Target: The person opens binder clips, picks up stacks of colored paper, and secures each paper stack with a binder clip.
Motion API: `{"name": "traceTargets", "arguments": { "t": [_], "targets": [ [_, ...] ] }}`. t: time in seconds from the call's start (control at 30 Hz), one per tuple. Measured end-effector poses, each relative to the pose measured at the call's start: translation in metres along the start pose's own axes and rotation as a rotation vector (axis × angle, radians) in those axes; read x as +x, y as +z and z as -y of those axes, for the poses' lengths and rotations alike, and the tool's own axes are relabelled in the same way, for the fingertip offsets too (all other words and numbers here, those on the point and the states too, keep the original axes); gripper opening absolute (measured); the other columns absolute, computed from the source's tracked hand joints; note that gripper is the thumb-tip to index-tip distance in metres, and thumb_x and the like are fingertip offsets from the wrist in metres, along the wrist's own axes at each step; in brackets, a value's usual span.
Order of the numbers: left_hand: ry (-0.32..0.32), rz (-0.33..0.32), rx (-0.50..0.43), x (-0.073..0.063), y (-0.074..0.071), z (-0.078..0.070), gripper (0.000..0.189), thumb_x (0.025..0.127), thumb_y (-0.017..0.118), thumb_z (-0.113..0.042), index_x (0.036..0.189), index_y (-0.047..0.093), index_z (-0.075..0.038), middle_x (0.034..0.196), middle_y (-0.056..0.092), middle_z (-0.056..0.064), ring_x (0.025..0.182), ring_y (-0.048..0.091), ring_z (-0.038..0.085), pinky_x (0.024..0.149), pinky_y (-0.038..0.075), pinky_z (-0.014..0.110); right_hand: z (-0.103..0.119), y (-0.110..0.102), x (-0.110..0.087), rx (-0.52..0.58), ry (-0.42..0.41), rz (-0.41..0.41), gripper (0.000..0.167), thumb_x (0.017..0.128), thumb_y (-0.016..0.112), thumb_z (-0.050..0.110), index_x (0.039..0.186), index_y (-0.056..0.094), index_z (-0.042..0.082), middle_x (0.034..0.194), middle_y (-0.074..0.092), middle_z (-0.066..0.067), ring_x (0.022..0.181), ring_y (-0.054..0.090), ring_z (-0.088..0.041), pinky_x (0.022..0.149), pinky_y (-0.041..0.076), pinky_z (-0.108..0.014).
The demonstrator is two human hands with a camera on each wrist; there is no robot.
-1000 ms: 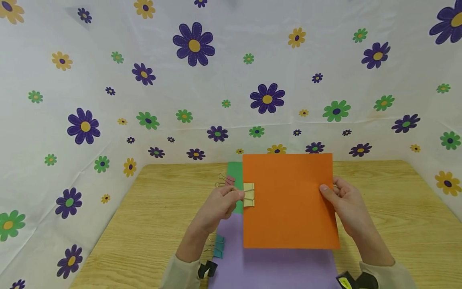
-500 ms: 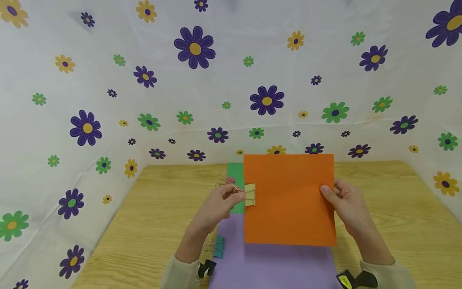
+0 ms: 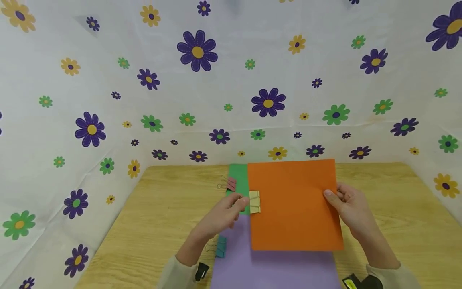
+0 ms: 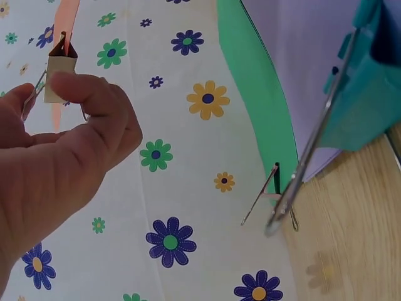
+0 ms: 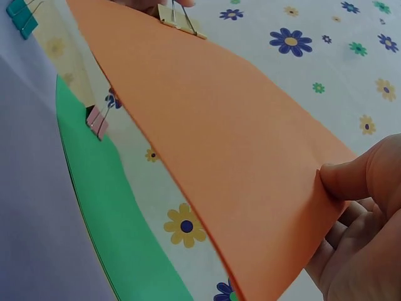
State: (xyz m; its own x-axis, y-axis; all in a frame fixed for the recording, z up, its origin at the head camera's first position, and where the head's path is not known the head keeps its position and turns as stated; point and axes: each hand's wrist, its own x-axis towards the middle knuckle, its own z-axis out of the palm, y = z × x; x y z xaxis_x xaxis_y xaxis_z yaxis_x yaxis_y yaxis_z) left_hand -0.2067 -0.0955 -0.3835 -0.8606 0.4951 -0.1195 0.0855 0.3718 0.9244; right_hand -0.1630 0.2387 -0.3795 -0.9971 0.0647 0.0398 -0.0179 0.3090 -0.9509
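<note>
My right hand [image 3: 351, 208] pinches the right edge of a stiff square of orange paper [image 3: 294, 208], thumb on its face and fingers curled behind. The paper is raised above the purple paper [image 3: 285, 269] and tilts toward me. On its left edge sits a pale yellow binder clip [image 3: 254, 202], its wire handle lying near the paper's face in the head view. My left hand [image 3: 223, 212] is at that clip, thumb and fingers bent about its wire handles [image 4: 31, 100]. In the right wrist view the clip [image 5: 182, 22] grips the paper's far edge.
Under the orange sheet, green paper [image 3: 238, 172] lies at the back with a pink binder clip [image 3: 231, 184] on its left edge. A teal binder clip [image 3: 221, 246] grips the purple paper's left edge. Around the wooden table [image 3: 155, 224] hangs flower-printed white cloth [image 3: 216, 92].
The orange paper has shifted slightly right and down with its yellow clip, and tilts a little. My left fingers have eased their pinch on the wire handle; the right hand keeps its hold.
</note>
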Motion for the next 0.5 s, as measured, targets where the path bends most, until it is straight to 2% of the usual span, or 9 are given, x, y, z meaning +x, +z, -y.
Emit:
{"name": "traceTargets", "arguments": {
  "t": [0.17, 0.23, 0.4, 0.5],
  "targets": [
    [0.045, -0.013, -0.015, 0.003, 0.000, -0.001, 0.043, 0.104, 0.052, -0.035, 0.133, 0.058, -0.003, 0.108, 0.059, 0.014, 0.088, 0.054, 0.021, 0.072, 0.052, 0.032, 0.002, -0.006, -0.001, -0.018, 0.002, -0.006, 0.043, 0.105, 0.051, 0.021, 0.133, 0.049, -0.011, 0.107, 0.072, -0.013, 0.083, 0.065, -0.005, 0.074, 0.055, -0.023],
    [0.065, -0.018, -0.018, 0.005, -0.001, -0.001, 0.043, 0.103, 0.055, -0.032, 0.134, 0.059, -0.003, 0.113, 0.062, 0.014, 0.087, 0.058, 0.020, 0.076, 0.054, 0.032, 0.002, -0.009, -0.001, -0.019, -0.005, -0.011, 0.042, 0.105, 0.051, 0.021, 0.131, 0.050, -0.011, 0.104, 0.073, -0.009, 0.082, 0.065, -0.006, 0.072, 0.055, -0.024],
    [0.088, 0.014, -0.007, 0.008, -0.005, -0.001, 0.037, 0.100, 0.060, -0.027, 0.127, 0.064, -0.002, 0.115, 0.067, 0.014, 0.073, 0.059, 0.019, 0.073, 0.053, 0.032, 0.002, -0.013, 0.000, -0.020, -0.017, -0.013, 0.041, 0.105, 0.051, 0.021, 0.131, 0.050, -0.011, 0.101, 0.073, -0.005, 0.080, 0.065, -0.008, 0.072, 0.055, -0.026],
    [0.083, 0.070, 0.001, 0.009, -0.007, -0.003, 0.034, 0.097, 0.063, -0.026, 0.123, 0.067, -0.003, 0.115, 0.068, 0.012, 0.077, 0.060, 0.019, 0.070, 0.054, 0.032, 0.002, -0.017, -0.001, -0.025, -0.010, -0.007, 0.041, 0.105, 0.051, 0.020, 0.131, 0.050, -0.012, 0.104, 0.073, -0.008, 0.081, 0.066, -0.007, 0.073, 0.055, -0.026]
  ]
}}
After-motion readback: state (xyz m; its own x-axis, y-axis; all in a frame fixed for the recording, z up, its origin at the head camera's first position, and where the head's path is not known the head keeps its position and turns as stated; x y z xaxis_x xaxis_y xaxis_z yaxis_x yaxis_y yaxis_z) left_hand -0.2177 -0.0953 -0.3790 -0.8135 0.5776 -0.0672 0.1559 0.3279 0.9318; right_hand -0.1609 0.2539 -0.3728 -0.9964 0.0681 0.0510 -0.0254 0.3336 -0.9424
